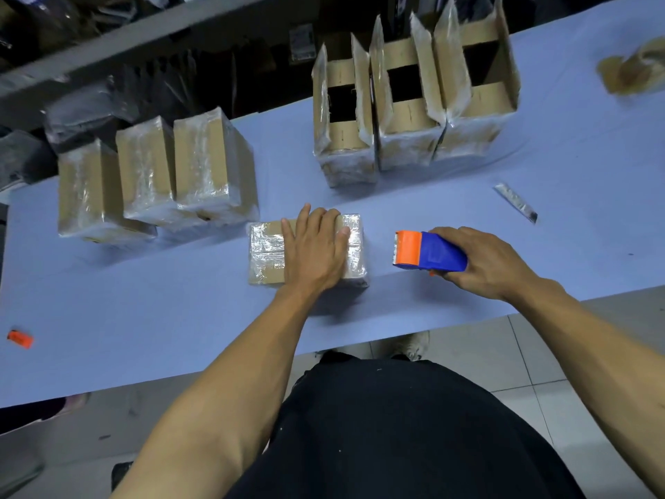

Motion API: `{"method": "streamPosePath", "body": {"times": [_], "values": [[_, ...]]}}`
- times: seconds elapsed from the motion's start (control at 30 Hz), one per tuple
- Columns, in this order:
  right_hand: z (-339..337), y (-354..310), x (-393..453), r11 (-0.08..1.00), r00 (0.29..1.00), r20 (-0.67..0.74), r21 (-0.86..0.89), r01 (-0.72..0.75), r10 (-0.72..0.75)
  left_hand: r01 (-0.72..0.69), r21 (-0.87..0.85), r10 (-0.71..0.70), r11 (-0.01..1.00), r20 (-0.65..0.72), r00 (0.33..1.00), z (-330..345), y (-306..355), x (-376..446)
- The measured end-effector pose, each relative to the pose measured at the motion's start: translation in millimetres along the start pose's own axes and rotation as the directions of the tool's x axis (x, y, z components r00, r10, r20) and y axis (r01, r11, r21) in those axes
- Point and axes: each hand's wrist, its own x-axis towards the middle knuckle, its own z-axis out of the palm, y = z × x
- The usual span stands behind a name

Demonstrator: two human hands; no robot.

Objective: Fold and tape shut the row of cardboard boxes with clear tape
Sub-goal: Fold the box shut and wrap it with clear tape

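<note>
Person seen from above: both forearms bare to beyond the elbow, no sleeves visible, left hand (316,246) and right hand (493,264) without gloves, rings or watch. Black garment (396,426) covers the torso below the table edge (216,369); a light shoe (414,345) shows beside it.

Both forearms bare, reaching forward from the bottom of the view, the left from lower left, the right from lower right.

Left hand (316,246): palm down, fingers straight and close together, pointing away from the body, thumb out to the right. It lies flat on top of a small box (266,252).

Right hand (493,262): knuckles up, fingers curled around the rear of a blue and orange tape dispenser (428,253), thumb on the near side. Wrist roughly in line with the forearm.

The two hands are side by side and apart, at about the same reach. Torso in dark clothing, below and between the arms.
</note>
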Motion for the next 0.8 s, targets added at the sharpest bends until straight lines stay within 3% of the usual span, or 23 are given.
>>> {"method": "streamPosePath", "body": {"times": [0.37,0.63,0.8], "values": [[0,-90,40,0.880,0.999,0.024,-0.475,-0.019,0.034,-0.042,0.064,0.046,0.997,-0.050,0.998,4,-1,1],[10,-138,47,0.770,0.985,-0.065,-0.616,-0.167,0.161,-0.062,0.086,0.068,0.994,-0.066,0.996,6,-4,3],[33,-135,43,0.794,0.979,-0.076,-0.575,-0.198,0.188,-0.020,0.152,0.034,0.988,-0.089,0.995,1,-9,-3]]}}
